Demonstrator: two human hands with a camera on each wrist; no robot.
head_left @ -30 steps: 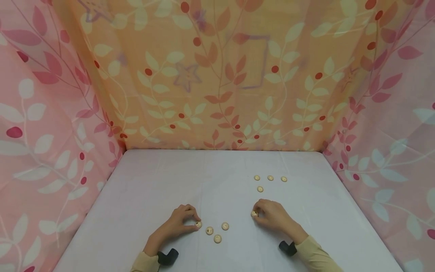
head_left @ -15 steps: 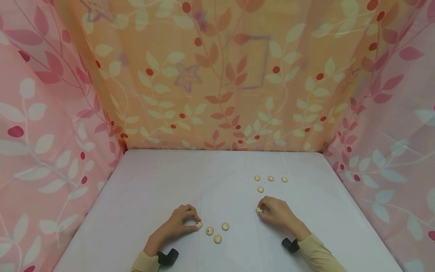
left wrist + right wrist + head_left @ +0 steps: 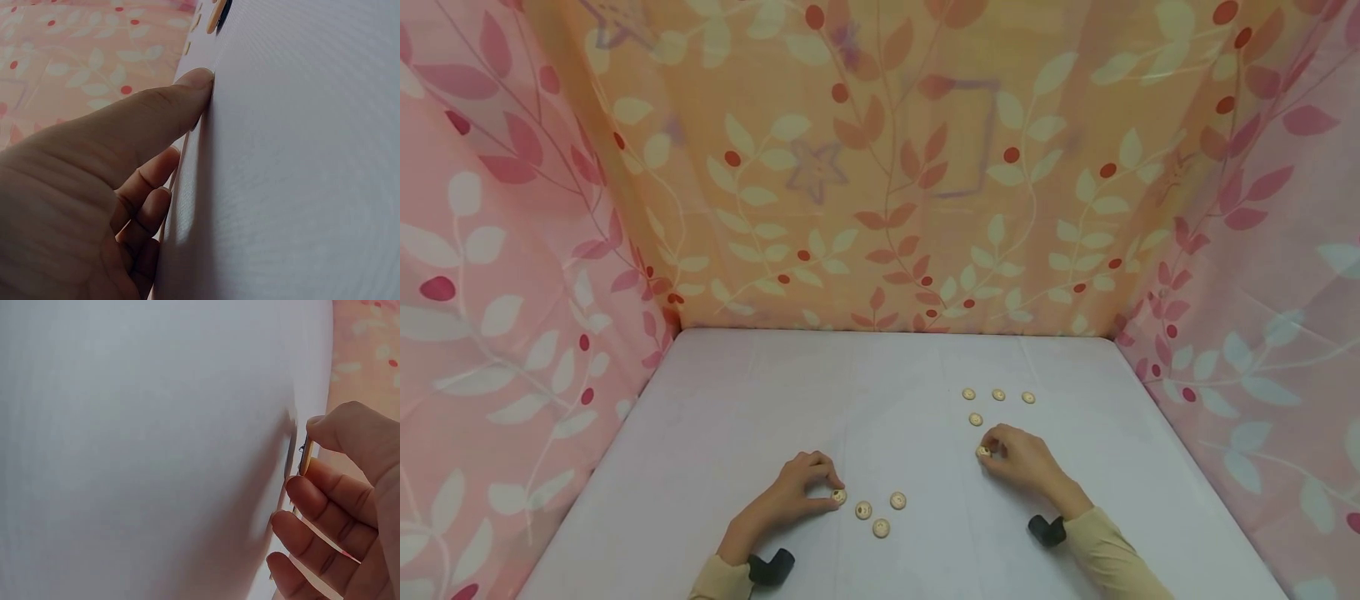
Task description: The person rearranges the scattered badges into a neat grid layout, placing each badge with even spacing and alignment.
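In the head view my left hand rests low on the table, its thumb and forefinger pinching a small pale round wooden disc with dark marks. The left wrist view hides that disc behind the thumb. My right hand pinches another wooden disc by its edges, slightly above the cloth with its shadow beside it. Three loose discs, one of them a dark-marked disc, lie just right of my left hand. Beyond my right hand are a single disc and a row of three, including a middle disc.
A white cloth covers the table. An orange leaf-patterned curtain closes off the back, with a pink curtain on the left and another pink curtain on the right. Black wrist cameras sit at both sleeves.
My right hand has moved away from me and to the right with its disc, closer to the single disc below the row. My left hand and the loose discs have stayed put.
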